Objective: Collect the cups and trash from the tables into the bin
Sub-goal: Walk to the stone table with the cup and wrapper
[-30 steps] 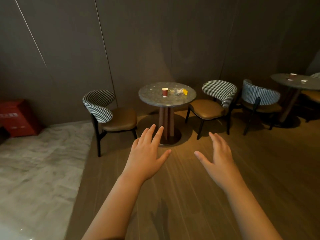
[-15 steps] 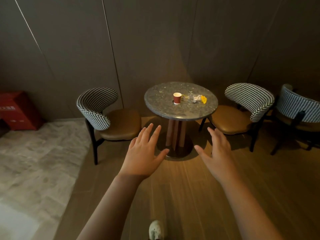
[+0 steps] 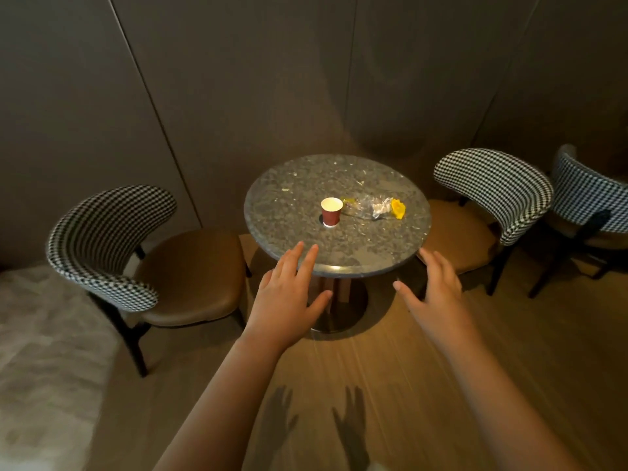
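Red paper cup [image 3: 331, 212] upright on round table [image 3: 299, 188], crumpled wrapper [image 3: 373, 208] beside, flat hands nearby

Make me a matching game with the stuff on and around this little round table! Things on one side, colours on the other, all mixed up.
Things:
1. cup
2. table
3. chair seat
4. wrapper

Colours:
A. brown
B. clear with a yellow end
C. dark red
D. speckled grey

Pairs: 1-C, 2-D, 3-A, 4-B.
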A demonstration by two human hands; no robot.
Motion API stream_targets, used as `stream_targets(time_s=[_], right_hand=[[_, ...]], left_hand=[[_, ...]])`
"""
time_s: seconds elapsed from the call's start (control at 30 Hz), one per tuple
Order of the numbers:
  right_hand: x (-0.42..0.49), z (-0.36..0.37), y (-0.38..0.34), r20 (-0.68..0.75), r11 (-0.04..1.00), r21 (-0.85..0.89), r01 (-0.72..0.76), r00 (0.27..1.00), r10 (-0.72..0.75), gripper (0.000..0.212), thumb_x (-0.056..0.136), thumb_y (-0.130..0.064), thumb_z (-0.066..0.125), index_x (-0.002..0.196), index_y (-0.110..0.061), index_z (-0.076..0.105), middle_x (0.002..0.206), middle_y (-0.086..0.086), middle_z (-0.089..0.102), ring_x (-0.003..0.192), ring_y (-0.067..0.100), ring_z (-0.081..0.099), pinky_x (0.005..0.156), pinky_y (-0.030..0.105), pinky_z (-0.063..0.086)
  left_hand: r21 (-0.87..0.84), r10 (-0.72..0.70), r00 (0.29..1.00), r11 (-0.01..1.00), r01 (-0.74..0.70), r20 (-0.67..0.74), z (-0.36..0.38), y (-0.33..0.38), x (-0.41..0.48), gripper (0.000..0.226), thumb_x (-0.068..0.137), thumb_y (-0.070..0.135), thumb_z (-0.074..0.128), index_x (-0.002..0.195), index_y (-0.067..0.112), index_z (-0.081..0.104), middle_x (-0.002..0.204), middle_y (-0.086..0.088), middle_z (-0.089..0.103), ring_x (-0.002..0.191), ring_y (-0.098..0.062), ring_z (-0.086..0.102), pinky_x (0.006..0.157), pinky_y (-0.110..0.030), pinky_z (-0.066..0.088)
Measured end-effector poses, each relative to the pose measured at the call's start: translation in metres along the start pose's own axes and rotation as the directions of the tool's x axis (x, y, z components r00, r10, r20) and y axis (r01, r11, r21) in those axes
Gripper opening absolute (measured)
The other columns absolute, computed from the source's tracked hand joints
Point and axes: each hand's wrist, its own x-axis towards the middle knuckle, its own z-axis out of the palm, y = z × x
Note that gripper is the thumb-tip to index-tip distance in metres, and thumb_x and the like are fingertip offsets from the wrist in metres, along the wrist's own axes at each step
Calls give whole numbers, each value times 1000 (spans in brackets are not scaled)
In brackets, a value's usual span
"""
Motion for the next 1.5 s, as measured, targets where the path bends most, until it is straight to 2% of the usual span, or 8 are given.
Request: stream_targets(time_s=[0.1,0.37,0.63,0.9,1.13,1.3,1.4,1.5], right_hand=[[54,21,7,36,999,20,-25,999,25,72,88,-51,50,148,-30,16,157,-4,8,143,20,8,109,44,24],[229,86,39,102,1000,5,5,995,-6,81,85,-54,56,148,-32,10,158,-4,-4,144,22,-1,112,45,18],[391,129,85,263,990,-101,-103,956,126,89,82,-50,64,149,-25,12,158,3,-6,144,25,-4,113,46,17],[461,177,109,341,982,-170,-80,930,135,96,76,-52,69,149,-24,14,158,8,-5,144,29,-7,114,43,11],[484,213,117,424,956,-291,-42,890,168,98,75,-64,62,149,-32,5,157,5,-16,142,30,-19,113,50,14],[485,224,117,384,940,-340,-22,909,160,75,80,-55,63,140,-23,33,156,10,4,142,30,2,110,46,28],[479,225,114,312,928,-372,-20,939,145,55,83,-46,63,123,-13,47,141,14,28,131,31,23,99,40,37],[470,224,109,272,933,-354,-69,947,173,37,84,-33,64,107,-6,54,126,16,39,121,33,36,95,37,37]], left_hand=[[16,-23,1000,1000,23,10,21,-19,44,77,89,56,40,147,30,-3,156,-2,5,142,-19,11,112,-40,23],[-33,-110,993,993,111,49,93,-54,172,81,90,52,44,148,23,-4,157,-3,-2,143,-20,4,113,-39,21],[-31,-168,976,984,174,142,157,-75,307,82,88,46,51,149,21,1,156,-5,2,142,-23,7,110,-40,22],[25,-215,955,976,215,204,213,-98,378,80,82,39,63,147,16,22,152,-14,22,138,-27,24,102,-43,39],[52,-237,917,971,233,320,260,-123,404,88,79,45,64,148,19,15,153,-11,16,138,-30,20,101,-47,35],[20,-231,907,971,240,352,272,-134,404,84,82,42,63,147,19,15,153,-5,20,138,-27,21,101,-45,37],[-52,-219,924,968,247,312,268,-136,407,76,82,38,64,143,16,24,144,-6,30,128,-26,34,93,-42,44],[-115,-192,927,964,240,323,265,-138,411,78,80,36,67,142,12,26,138,-8,32,123,-26,37,91,-41,45]])
